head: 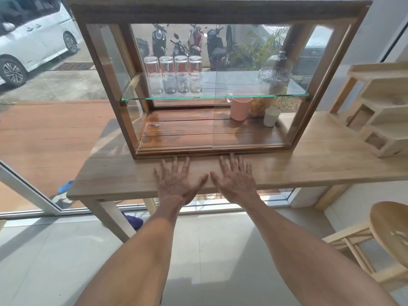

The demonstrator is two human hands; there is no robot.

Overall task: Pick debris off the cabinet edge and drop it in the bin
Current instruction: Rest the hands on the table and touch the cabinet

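Head view: one wide-angle look down over both bare forearms to a wooden worktop (309, 166) by a large window.
Left hand (176, 182): flat, palm down on the worktop, fingers spread apart, holding nothing; fingertips lie just short of the cabinet's front base.
Right hand (236, 180): also flat and palm down, fingers splayed, holding nothing; its longest fingertips reach the cabinet base or nearly so — contact cannot be told.
Thumbs: the two thumb tips point toward each other and almost meet between the hands.
Cabinet (106, 85): a dark wooden display case with glass sides, standing on the worktop directly ahead of the hands.
Cabinet edge (198, 152): the front bottom rail, just beyond the fingertips; any debris on it is too small to make out.
Glass shelf (220, 97): midway up inside the cabinet, carrying four upturned drinking glasses (173, 74) in a row at left and a clear glass dome (274, 70) at right.
Cabinet floor: a pink mug (240, 108) and a small white cup (271, 117) stand close together at the right rear.
Right side: a pale wooden rack (379, 120) on the worktop, and a round wooden stool (388, 228) on the tiled floor — well apart from the hands.
Bin: not in this view.
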